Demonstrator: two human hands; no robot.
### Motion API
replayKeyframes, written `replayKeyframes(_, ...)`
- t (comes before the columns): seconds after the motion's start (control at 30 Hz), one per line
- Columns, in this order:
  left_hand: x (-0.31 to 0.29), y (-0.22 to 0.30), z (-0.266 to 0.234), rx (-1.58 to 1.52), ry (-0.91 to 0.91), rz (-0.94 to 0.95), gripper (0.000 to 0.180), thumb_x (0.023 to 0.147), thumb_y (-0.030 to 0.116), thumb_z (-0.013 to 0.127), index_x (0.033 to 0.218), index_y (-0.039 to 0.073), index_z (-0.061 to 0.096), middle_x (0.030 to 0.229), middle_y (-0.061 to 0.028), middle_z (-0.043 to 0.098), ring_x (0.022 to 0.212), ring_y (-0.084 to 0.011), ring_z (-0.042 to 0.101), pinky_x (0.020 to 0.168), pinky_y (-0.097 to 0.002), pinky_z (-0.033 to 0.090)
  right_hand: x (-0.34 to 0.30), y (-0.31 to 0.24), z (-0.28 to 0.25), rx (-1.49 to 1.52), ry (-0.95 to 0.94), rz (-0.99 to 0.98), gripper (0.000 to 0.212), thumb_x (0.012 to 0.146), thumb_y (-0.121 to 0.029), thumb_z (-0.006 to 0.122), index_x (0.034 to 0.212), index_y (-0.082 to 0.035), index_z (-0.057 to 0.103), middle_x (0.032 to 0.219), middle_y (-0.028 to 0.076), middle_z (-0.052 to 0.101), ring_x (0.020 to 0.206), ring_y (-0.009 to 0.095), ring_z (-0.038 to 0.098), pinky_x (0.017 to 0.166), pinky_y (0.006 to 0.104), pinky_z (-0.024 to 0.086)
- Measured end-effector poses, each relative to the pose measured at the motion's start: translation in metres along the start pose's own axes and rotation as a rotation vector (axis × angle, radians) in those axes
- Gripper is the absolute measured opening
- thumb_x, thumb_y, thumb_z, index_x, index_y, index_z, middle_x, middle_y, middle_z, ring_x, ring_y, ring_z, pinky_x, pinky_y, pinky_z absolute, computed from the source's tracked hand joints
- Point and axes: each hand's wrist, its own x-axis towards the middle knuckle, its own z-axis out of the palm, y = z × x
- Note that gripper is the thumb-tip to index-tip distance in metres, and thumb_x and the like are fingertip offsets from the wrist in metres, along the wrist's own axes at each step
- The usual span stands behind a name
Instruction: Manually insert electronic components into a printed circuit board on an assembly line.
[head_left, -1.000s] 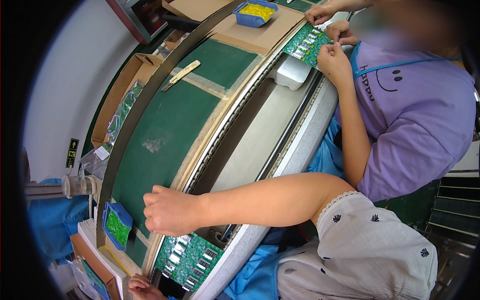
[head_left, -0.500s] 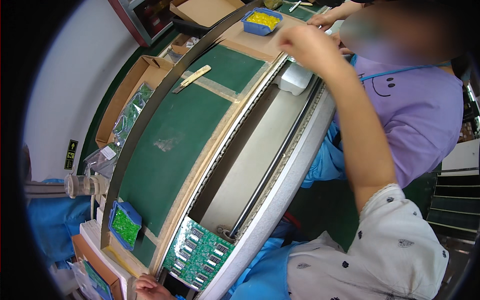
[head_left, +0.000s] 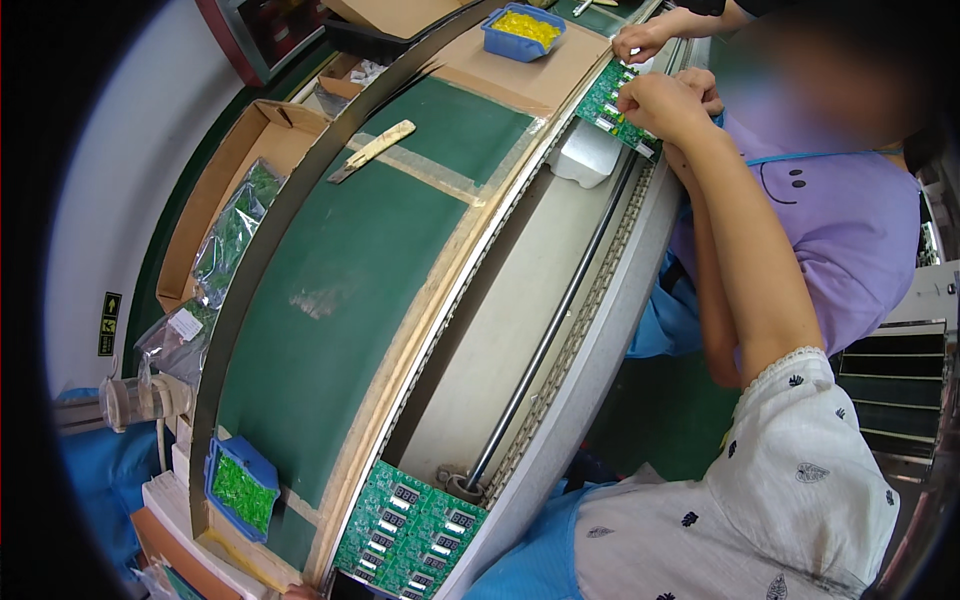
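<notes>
My right arm reaches out to a green circuit board (head_left: 600,98) at the far end of the conveyor rails. There my right hand (head_left: 665,105) is closed, its fingertips bent down against the board's surface; whatever they pinch is too small to make out. Only a sliver of my left hand (head_left: 301,592) shows at the lower edge, beside the near end of the rail, and its fingers are hidden. Close to it, a green circuit board panel (head_left: 410,535) with several black digit displays rests across the rails.
A co-worker in a purple shirt (head_left: 840,240) sits opposite, and another hand (head_left: 642,42) touches the far board. Blue bins hold yellow parts (head_left: 525,28) and green parts (head_left: 243,495). A taped-handle blade (head_left: 375,150) lies on the green mat (head_left: 330,290). A shaft (head_left: 555,325) spans between rails.
My right hand has come down from the air onto the far board, which now shows more fully. My left hand has slipped mostly out of view, and the whole view has shifted slightly.
</notes>
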Motion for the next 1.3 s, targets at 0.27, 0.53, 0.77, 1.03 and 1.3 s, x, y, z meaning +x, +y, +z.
replayKeyframes(0.27,-0.002,-0.004,-0.009,-0.008,0.005,-0.031,0.055,0.098,0.047,0.034,0.066,0.005,0.046,0.059,-0.0066,0.04,0.057,-0.0194,0.039,0.056,-0.0323,0.034,0.002,-0.002,0.008,-0.039,-0.112,0.066,0.014,0.07,-0.01,0.063,0.081,-0.014,0.071,0.084,0.012,0.068,0.083,0.031,0.066,0.073,0.0409,0.052)
replayKeyframes(0.53,-0.004,-0.01,-0.01,0.008,0.026,0.064,0.049,0.096,0.044,0.039,0.067,0.005,0.046,0.061,-0.0061,0.041,0.059,-0.0196,0.041,0.058,-0.0324,0.034,0.005,0.001,0.014,-0.031,-0.09,0.062,0.013,0.069,-0.011,0.064,0.08,-0.013,0.07,0.083,0.012,0.068,0.082,0.031,0.067,0.073,0.0409,0.052)
replayKeyframes(0.77,-0.003,-0.008,-0.012,0.07,-0.003,-0.004,0.049,0.095,0.047,0.04,0.071,0.004,0.048,0.062,-0.0058,0.041,0.059,-0.0192,0.041,0.059,-0.0325,0.034,0.007,0.004,0.002,0.051,-0.009,-0.019,0.012,0.071,-0.013,0.061,0.078,-0.005,0.067,0.073,0.014,0.066,0.07,0.032,0.064,0.065,0.04,0.05)
replayKeyframes(1.03,-0.001,-0.006,-0.003,0.007,-0.04,0.041,0.046,0.099,0.041,0.037,0.075,0.004,0.052,0.07,-0.0064,0.048,0.062,-0.0198,0.045,0.063,-0.0326,0.037,0.053,-0.092,0.023,0.743,0.222,-0.033,0.021,0.081,-0.02,0.067,0.091,-0.002,0.068,0.075,0.006,0.066,0.071,0.011,0.062,0.067,0.0277,0.05)
replayKeyframes(1.3,-0.004,-0.009,-0.013,0.033,-0.047,0.039,0.048,0.101,0.042,0.032,0.076,0.004,0.05,0.069,-0.0069,0.047,0.061,-0.02,0.044,0.063,-0.0331,0.037,0.062,-0.066,0.027,0.532,0.395,0.078,0.02,0.076,-0.026,0.065,0.087,-0.011,0.072,0.084,0.013,0.069,0.079,0.029,0.066,0.073,0.0385,0.052)
